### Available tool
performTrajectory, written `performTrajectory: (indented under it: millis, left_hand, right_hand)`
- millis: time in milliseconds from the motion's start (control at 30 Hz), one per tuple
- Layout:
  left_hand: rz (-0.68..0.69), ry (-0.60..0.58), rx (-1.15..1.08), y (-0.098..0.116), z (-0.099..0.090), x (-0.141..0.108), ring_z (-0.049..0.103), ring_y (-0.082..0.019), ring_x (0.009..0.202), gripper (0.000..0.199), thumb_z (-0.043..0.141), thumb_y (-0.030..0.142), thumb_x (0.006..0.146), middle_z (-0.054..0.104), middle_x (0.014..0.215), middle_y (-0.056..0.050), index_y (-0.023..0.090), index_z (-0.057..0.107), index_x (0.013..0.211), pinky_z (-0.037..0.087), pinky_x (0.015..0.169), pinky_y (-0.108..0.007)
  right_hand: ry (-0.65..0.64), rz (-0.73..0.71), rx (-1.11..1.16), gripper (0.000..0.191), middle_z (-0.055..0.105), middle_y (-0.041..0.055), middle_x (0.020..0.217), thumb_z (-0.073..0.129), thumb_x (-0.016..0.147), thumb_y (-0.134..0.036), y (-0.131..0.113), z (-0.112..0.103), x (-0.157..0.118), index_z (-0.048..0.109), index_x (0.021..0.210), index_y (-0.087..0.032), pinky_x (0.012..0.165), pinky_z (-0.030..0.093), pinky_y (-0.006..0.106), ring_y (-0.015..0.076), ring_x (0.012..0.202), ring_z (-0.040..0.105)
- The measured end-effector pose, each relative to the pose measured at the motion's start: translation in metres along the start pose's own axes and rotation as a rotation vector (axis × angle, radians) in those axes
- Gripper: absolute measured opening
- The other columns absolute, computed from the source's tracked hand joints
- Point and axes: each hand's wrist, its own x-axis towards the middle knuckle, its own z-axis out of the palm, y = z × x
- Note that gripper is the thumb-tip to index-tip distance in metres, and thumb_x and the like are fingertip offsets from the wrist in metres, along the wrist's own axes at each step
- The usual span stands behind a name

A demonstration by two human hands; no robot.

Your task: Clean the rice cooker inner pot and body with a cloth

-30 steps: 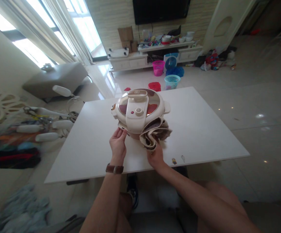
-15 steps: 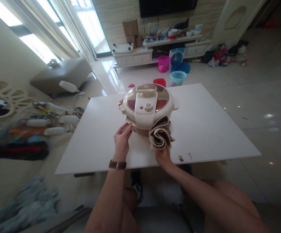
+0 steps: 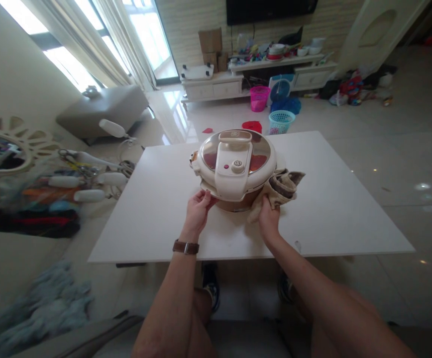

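A cream pressure cooker (image 3: pixel 234 166) with a shiny lid stands on the white table (image 3: pixel 331 209). My left hand (image 3: pixel 198 209), a brown watch (image 3: pixel 186 247) on its wrist, is pinched at the cooker's front left rim, thumb on top and fingers partly hidden beneath. A crumpled brown and beige cloth (image 3: pixel 283 188) is gripped in my right hand (image 3: pixel 269 216) and lies against the cooker's right front side. The cooker's lower front shows between both hands.
Beyond the table's far edge are a red item (image 3: pixel 252 126), a light blue basket (image 3: pixel 281 122) and a pink basket (image 3: pixel 260 98) on the floor. A lamp with white shades (image 3: pixel 112 128) stands past the left edge.
My right hand has carried the cloth right and slightly up along the cooker's side. My left hand stays at the rim. The whole view has shifted a little.
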Motion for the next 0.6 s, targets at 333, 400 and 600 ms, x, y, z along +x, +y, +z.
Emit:
performTrajectory:
  millis: [333, 400, 600]
  left_hand:
    - [0.040, 0.045, 0.000, -0.021, 0.033, 0.004, 0.064, -0.009, 0.067, 0.052, 0.098, 0.053, 0.062, 0.071, 0.076, 0.000, 0.015, 0.068, 0.080, 0.057, 0.075, -0.027]
    - [0.031, 0.052, -0.005, -0.024, 0.041, 0.005, 0.063, -0.008, 0.066, 0.055, 0.099, 0.054, 0.059, 0.071, 0.078, 0.000, 0.015, 0.069, 0.082, 0.057, 0.073, -0.025]
    - [0.012, 0.061, -0.026, -0.024, 0.047, 0.005, 0.062, -0.007, 0.065, 0.050, 0.100, 0.046, 0.062, 0.072, 0.081, 0.001, 0.016, 0.068, 0.086, 0.054, 0.070, -0.023]
  right_hand:
    - [-0.021, -0.053, 0.023, 0.048, 0.074, 0.0157, 0.132, 0.066, 0.084, -0.049, -0.004, 0.004, 0.049, 0.074, 0.118, -0.015, 0.120, 0.046, 0.049, 0.0297, 0.133, 0.064]
    - [-0.044, -0.054, 0.045, 0.051, 0.073, 0.0170, 0.134, 0.065, 0.086, -0.049, -0.004, 0.006, 0.048, 0.073, 0.121, -0.013, 0.121, 0.045, 0.049, 0.0293, 0.134, 0.064]
    - [-0.142, -0.021, 0.018, 0.055, 0.074, 0.0175, 0.134, 0.060, 0.092, -0.060, 0.020, 0.012, -0.019, 0.074, 0.121, -0.016, 0.120, 0.046, 0.047, 0.0294, 0.138, 0.062]
